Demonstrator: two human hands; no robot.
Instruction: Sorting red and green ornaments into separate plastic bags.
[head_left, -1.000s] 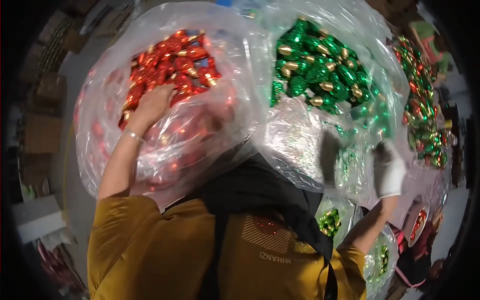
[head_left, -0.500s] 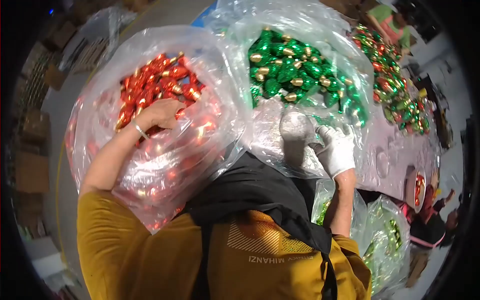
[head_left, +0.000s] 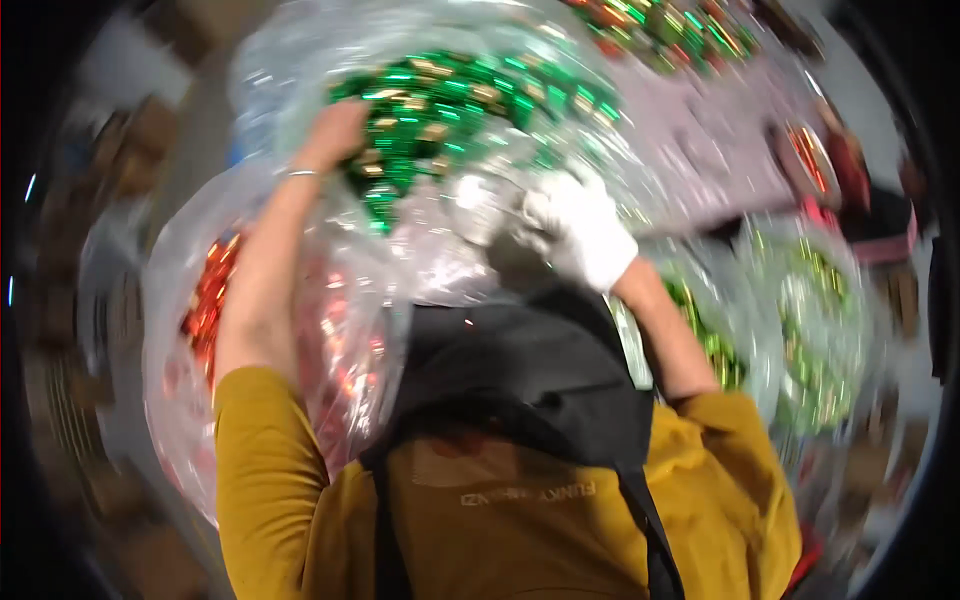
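gold-capped green ornaments [head_left: 440, 115] are heaped in a clear plastic bag [head_left: 300, 70], their left edge overlapped by the bare left hand [head_left: 338, 135], whose fingers are blurred: apart or clamped cannot be told. the gloved right hand [head_left: 580, 228] is held beside a rounded, shiny object [head_left: 480, 207], fingers curled, grip unclear. red ornaments [head_left: 210, 300] in a second bag [head_left: 165, 365] are partly hidden by the left forearm [head_left: 262, 260]. beyond, a pinkish surface [head_left: 720, 150] is seen; at left, boxes [head_left: 150, 145] are blurred. pale upside-down lettering [head_left: 528, 495] is borne by the mustard shirt [head_left: 520, 550].
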